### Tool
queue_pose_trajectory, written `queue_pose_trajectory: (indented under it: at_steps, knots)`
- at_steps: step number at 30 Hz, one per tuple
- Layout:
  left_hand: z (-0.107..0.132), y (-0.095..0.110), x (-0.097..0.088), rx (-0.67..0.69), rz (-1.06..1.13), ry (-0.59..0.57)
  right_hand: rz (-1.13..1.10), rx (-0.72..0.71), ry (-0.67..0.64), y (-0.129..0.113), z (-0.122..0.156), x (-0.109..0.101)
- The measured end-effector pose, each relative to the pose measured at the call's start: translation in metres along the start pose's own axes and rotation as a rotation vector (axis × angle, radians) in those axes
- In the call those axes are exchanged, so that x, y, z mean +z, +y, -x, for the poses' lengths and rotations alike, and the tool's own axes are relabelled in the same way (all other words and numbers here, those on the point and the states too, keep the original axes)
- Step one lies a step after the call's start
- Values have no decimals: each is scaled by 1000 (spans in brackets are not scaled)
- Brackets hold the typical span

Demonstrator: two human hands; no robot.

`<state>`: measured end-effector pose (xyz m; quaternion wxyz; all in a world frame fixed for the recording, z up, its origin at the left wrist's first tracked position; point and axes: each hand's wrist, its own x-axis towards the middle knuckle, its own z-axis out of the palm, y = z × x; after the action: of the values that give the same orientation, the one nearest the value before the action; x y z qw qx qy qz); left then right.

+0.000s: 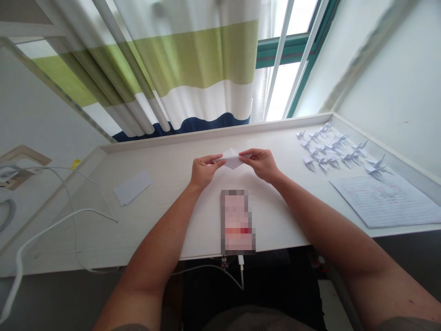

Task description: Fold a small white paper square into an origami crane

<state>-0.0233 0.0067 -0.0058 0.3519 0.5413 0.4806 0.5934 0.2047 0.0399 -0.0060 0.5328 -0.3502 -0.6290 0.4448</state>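
Note:
A small folded white paper (pixel 233 159), kite-shaped, is held just above the pale desk (pixel 165 216) near its middle. My left hand (pixel 204 170) pinches its left corner with fingers closed. My right hand (pixel 261 163) pinches its right side the same way. Both forearms reach in from the bottom of the view. A phone (pixel 237 221) lies flat on the desk just below my hands, its screen blurred out.
Several folded paper cranes (pixel 332 151) sit in rows at the back right, with a lined sheet (pixel 386 202) in front of them. A blank paper slip (pixel 132 187) lies at the left. White cables (pixel 72 216) trail over the left edge. Striped curtain and window behind.

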Motion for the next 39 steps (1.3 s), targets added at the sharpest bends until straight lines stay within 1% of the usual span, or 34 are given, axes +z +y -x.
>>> queue_pose_trajectory:
  at_steps: [6, 8, 11, 13, 15, 17, 20, 22, 25, 28, 32, 35, 37, 39]
  knots:
    - [-1, -1, 0, -6, -6, -42, 55, -4, -4, 0, -1, -1]
    - [-2, -1, 0, 48, -80, -57, 80, -7, 7, 1, -1, -2]
    - [-1, 2, -1, 189, -186, -63, 90, -23, 13, 1, -1, -1]
    - [1, 6, 0, 259, -207, -85, 81, -29, 2, 1, -1, 1]
    - [3, 8, 2, 290, -215, -120, 76, -33, -18, 1, 0, 3]
    - [5, 9, 3, 290, -215, -142, 80, -31, -45, 1, 1, 5]
    - [6, 8, 5, 281, -208, -138, 123, -58, -88, 2, 2, 5]
    - [6, 8, 5, 287, -210, -128, 228, -146, -80, 1, 3, 4]
    - [7, 9, 7, 302, -224, -125, 461, -306, -47, -2, 3, 1]
    - [10, 13, 9, 299, -237, -144, 608, -382, -107, -6, 3, 1]
    - [10, 19, 8, 312, -248, -196, 671, -423, -190, -14, 5, 3]
    - [9, 22, 4, 320, -259, -218, 685, -450, -218, -19, 7, 1]
    - [9, 21, 1, 267, -253, -236, 672, -436, -235, -19, 7, -2]
    - [8, 18, -1, 165, -230, -260, 616, -382, -258, -18, 7, -5]
